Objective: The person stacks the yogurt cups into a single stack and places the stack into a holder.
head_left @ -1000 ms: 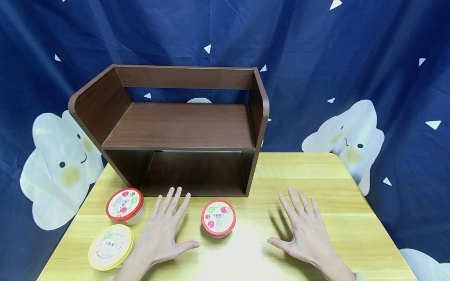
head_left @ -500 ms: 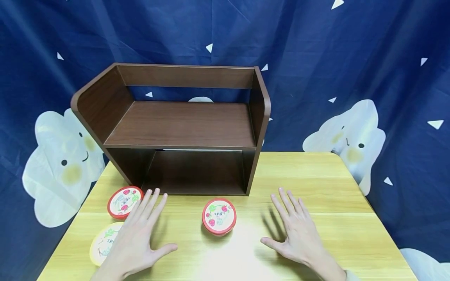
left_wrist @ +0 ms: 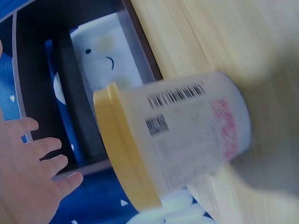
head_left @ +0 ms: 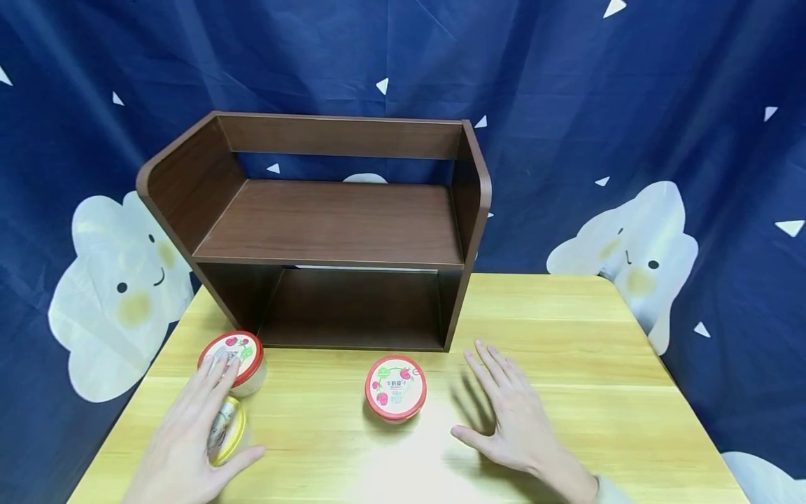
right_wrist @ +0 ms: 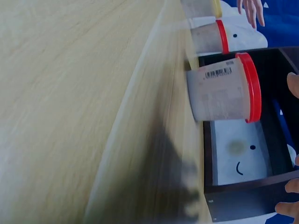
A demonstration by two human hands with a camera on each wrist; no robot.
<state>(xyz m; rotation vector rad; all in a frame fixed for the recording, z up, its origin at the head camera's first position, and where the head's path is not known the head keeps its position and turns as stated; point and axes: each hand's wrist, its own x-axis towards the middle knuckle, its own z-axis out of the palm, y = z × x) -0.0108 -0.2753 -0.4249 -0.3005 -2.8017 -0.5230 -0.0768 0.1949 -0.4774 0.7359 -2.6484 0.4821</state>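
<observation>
In the head view my left hand (head_left: 179,441) spreads over a yellow-lidded tub (head_left: 236,434) and covers most of its lid. In the left wrist view that tub's barcoded side (left_wrist: 182,126) shows, with my fingers (left_wrist: 46,151) apart from it on the lid side. Just beyond, a red-lidded tub (head_left: 248,350) stands by the shelf's left front corner, partly behind my fingertips. Another red-lidded tub (head_left: 395,387) stands near the table's middle, in front of the shelf. To its right my right hand (head_left: 513,423) hovers over the table with spread fingers and holds nothing.
A dark brown two-level shelf (head_left: 340,224) stands at the back left of the light wooden table (head_left: 567,336). Behind hangs a blue curtain (head_left: 535,91) printed with clouds and triangles.
My left hand has moved left from beside the tubs to over the yellow-lidded one. My right hand has drifted slightly left. The view has shifted a little; the tubs stay in place.
</observation>
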